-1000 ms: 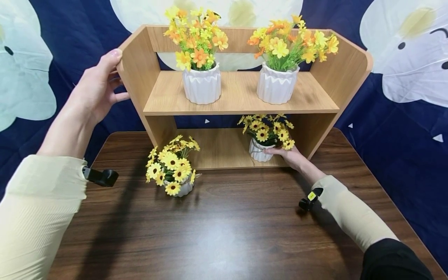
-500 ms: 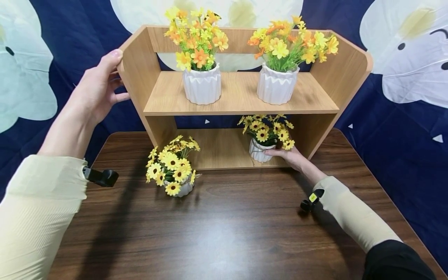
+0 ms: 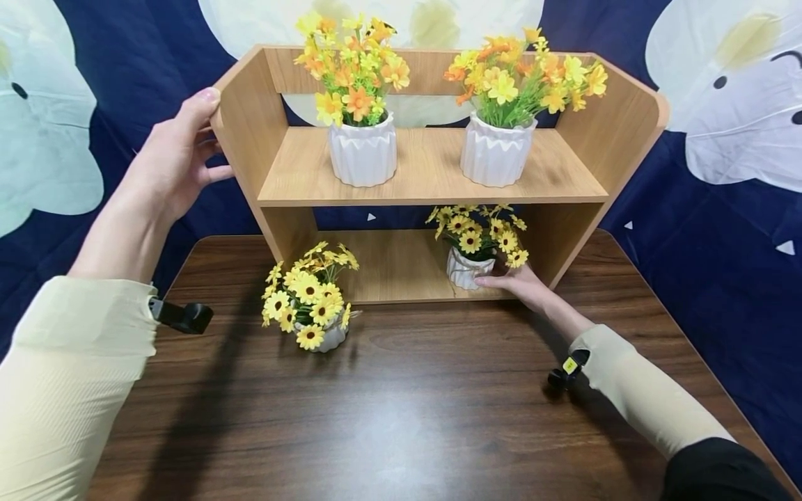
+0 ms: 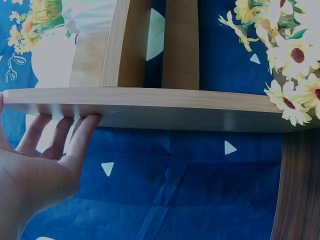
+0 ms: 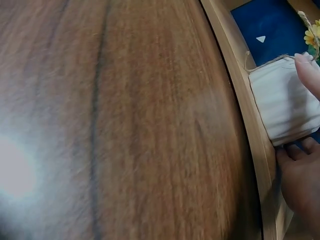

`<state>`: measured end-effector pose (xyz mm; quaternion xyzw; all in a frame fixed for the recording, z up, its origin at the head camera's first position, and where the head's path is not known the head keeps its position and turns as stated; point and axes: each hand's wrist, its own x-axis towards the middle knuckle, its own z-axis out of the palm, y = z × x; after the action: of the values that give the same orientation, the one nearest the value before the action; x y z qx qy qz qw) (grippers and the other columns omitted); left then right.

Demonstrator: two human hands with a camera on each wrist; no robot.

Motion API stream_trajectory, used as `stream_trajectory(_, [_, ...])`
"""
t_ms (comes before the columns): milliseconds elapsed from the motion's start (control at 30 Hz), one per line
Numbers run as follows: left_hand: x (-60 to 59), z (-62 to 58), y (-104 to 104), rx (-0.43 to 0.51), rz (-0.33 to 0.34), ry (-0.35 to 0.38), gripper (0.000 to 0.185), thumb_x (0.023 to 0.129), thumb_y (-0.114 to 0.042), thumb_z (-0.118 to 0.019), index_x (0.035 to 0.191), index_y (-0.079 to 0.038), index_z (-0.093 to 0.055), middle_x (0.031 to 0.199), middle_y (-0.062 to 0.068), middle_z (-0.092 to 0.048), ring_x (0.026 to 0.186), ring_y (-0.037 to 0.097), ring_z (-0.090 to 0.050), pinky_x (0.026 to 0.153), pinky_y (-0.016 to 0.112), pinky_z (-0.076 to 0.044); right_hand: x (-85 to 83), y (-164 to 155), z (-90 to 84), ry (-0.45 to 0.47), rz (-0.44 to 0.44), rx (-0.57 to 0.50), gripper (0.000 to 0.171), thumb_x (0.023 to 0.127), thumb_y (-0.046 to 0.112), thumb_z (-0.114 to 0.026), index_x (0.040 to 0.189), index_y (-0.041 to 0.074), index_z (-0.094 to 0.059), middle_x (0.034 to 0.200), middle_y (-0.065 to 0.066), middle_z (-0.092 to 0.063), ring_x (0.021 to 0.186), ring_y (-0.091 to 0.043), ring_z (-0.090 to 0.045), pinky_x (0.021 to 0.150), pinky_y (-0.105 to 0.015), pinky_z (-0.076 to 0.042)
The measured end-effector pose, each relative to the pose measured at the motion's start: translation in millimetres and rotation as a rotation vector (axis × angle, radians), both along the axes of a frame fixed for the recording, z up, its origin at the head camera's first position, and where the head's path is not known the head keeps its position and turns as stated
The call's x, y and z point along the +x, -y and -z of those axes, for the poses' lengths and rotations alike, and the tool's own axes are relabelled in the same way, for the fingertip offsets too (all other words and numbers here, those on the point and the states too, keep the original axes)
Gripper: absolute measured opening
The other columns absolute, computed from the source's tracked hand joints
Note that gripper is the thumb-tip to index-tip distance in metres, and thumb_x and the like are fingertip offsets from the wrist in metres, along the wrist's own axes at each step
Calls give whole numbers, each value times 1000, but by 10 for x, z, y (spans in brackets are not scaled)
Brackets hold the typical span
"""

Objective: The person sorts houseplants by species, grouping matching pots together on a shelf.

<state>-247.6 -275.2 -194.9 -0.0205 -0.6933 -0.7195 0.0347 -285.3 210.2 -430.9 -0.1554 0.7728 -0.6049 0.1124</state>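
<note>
In the head view, my left hand (image 3: 178,156) grips the upper left side panel of a two-tier wooden shelf (image 3: 432,198); in the left wrist view, its fingers (image 4: 82,135) press the panel's outer face. At the lower tier's right end, a ribbed white pot (image 3: 462,270) of yellow daisies (image 3: 470,241) stands upright. My right hand (image 3: 523,284) is at the pot's right side, with its thumb across the front. In the right wrist view, the other fingers (image 5: 295,152) lie at the pot's edge, partly cut off by the frame. Twine circles this pot.
Two white pots (image 3: 363,154) with orange and yellow flowers (image 3: 501,83) stand on the upper tier. Another daisy pot (image 3: 331,337) stands on the dark wooden table (image 3: 401,390) before the shelf's left end. A blue patterned cloth (image 3: 752,229) hangs behind.
My right hand and forearm have drawn slightly right and toward me, and the thumb sits lower on the pot. The pots, shelf and left hand hold their places.
</note>
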Motion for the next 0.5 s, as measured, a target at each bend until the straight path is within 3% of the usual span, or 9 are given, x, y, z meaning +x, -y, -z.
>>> stream_trajectory(100, [2,-1,0,-8,-6,-1,52,87,-48,-60,135,-32,-48,142,-5,-34,133,21,-31,67,20,-55,-8,-30,51,10,21,9,93,72,18,-82,145,36,-26,154,6,-29,145,-16,-20,119,-45,-14])
stream_trajectory(233, [2,-1,0,-13,-10,0,52,87,-49,-60,135,-32,-48,141,-5,-35,132,21,-32,67,20,-54,-18,-65,123,-18,29,12,91,72,19,-82,144,35,-29,153,7,-31,144,-17,-25,118,-43,-16])
stream_trajectory(367, [1,5,2,-12,-10,-4,52,87,-48,-60,135,-32,-48,141,-5,-35,131,21,-33,67,20,-54,8,-81,140,-35,16,13,88,75,18,-80,145,33,-28,153,4,-32,142,-20,-29,117,-42,-20])
stream_trajectory(500, [-4,3,-1,-6,-8,-3,52,87,-48,-61,135,-31,-48,141,-4,-36,131,20,-33,67,20,-55,84,-95,83,14,13,19,87,78,17,-77,148,26,-26,154,0,-31,142,-22,-30,116,-42,-22])
